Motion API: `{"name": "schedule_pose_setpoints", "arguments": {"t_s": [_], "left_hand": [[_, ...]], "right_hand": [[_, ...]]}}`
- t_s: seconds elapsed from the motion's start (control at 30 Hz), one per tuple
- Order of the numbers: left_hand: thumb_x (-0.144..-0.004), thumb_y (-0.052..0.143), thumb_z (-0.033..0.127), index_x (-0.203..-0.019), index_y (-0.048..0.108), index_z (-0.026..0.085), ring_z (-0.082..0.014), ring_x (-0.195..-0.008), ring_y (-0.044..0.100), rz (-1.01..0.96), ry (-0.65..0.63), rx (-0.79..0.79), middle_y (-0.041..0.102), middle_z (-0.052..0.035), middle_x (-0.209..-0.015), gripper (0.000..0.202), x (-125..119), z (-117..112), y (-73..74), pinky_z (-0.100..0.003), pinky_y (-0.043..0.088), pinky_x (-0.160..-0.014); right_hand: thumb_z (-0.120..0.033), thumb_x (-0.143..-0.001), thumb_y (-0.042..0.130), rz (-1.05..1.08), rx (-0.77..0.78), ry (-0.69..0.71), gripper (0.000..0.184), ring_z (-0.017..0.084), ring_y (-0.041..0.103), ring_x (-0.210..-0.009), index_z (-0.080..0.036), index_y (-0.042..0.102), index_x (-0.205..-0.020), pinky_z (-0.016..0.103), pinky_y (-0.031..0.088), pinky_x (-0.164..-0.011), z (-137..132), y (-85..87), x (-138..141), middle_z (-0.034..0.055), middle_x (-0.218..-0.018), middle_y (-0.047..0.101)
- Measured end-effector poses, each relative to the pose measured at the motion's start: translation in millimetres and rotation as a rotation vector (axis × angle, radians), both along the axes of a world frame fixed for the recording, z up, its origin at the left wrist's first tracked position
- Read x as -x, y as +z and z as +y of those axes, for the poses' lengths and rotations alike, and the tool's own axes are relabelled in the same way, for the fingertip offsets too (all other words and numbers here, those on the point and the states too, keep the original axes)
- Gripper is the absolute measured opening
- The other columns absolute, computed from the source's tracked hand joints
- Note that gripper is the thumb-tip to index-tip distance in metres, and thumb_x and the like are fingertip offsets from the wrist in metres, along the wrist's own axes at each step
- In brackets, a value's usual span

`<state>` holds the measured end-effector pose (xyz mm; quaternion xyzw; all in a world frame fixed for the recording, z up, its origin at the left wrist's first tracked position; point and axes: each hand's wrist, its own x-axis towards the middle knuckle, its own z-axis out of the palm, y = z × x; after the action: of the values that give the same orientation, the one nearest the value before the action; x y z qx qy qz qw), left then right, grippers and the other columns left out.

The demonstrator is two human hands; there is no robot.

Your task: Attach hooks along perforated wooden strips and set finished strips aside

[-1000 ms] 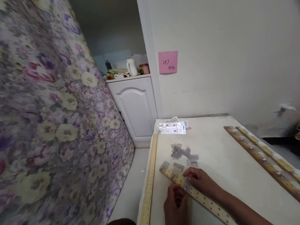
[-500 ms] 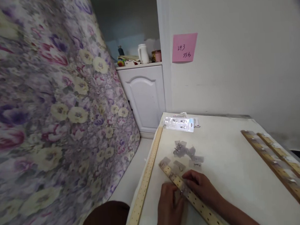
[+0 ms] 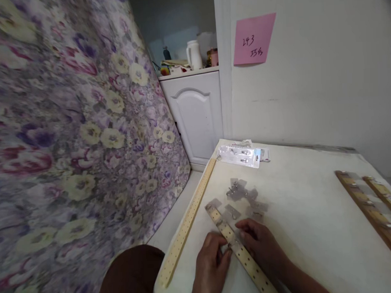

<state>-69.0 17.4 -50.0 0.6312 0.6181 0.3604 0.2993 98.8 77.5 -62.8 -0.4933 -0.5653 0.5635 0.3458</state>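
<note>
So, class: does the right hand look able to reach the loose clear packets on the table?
Probably yes: the right hand rests by the wooden strip, and the clear packets lie just beyond it with nothing between.

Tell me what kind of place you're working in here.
Likely a room in a home, used as a workspace: floral fabric rises beside the white table, and a white cabinet carries a jug.

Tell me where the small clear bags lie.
Head view, lower middle: the small clear bags lie just beyond the right hand, before the blister pack.
</note>
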Motion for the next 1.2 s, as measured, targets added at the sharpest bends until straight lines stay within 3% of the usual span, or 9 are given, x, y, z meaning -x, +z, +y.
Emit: {"name": "schedule_pose_setpoints", "arguments": {"t_s": [0.13,0.73,1.2], "left_hand": [[-0.083,0.056,0.018,-0.084,0.058,0.022,-0.0147,-0.070,0.052,0.038,-0.019,0.002,0.054,0.0005,-0.083,0.005,0,0,0.0,-0.024,0.039,-0.064],[-0.081,0.058,0.017,-0.082,0.058,0.022,-0.0136,-0.067,0.050,-0.001,0.028,-0.015,0.054,0.0023,-0.077,0.005,-1,1,-7.2,-0.022,0.038,-0.061],[-0.081,0.058,0.016,-0.078,0.055,0.021,-0.0129,-0.066,0.049,-0.002,0.038,-0.023,0.052,0.0027,-0.075,0.006,-2,3,-7.4,-0.021,0.037,-0.061]], "right_hand": [[-0.021,-0.072,0.054,-0.040,-0.044,-0.004,0.021,0.016,0.061,-0.066,-0.018,0.063,-0.091,0.027,0.047,-0.063,2,2.0,1,-0.0003,-0.072,0.064],[-0.022,-0.076,0.051,-0.063,-0.085,0.004,0.024,0.017,0.063,-0.071,-0.018,0.063,-0.096,0.028,0.048,-0.066,4,-15.2,2,0.0027,-0.079,0.069],[-0.023,-0.076,0.052,-0.099,-0.103,0.003,0.025,0.019,0.065,-0.074,-0.017,0.063,-0.097,0.031,0.049,-0.070,3,-14.2,1,0.0045,-0.081,0.070]]}}
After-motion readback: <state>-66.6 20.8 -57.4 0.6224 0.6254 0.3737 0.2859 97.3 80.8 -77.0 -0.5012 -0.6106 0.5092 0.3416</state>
